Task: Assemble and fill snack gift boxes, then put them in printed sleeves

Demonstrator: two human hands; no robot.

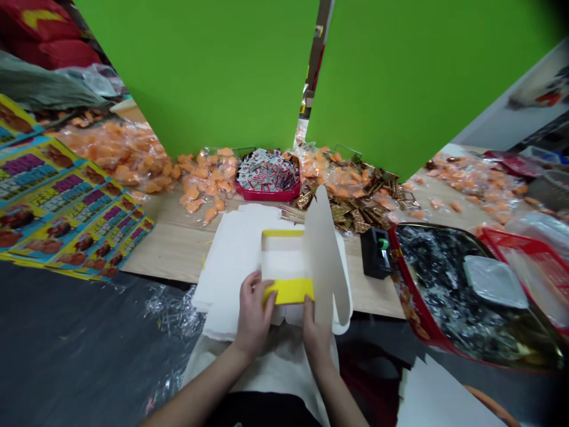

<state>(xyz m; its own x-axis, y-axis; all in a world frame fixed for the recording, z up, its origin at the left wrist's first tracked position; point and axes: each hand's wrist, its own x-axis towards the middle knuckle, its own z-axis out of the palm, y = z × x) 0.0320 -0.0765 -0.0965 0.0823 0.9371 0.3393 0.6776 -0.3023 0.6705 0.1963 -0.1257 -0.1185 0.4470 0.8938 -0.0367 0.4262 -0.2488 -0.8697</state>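
Observation:
A small cardboard box [291,292], white inside with yellow walls, stands part folded on flat white cardboard sheets [233,252] at the table's front edge. Its white lid flap [319,255] rises upright on the right side. My left hand [254,308] grips the near left corner, thumb on the yellow front wall and fingers bent around the side. With its fingers at the front wall's right end, my right hand [313,329] holds the near right corner beside the flap. Parts of the right fingers are hidden behind the box and flap.
Behind the box are a red tray of small printed packets [268,173], bagged orange pieces [207,181] and brown-gold sachets [355,210]. A black tape dispenser [376,254] and large red-rimmed tray [438,338] sit right. Printed cartons [66,207] stack left; green panels [213,71] stand behind.

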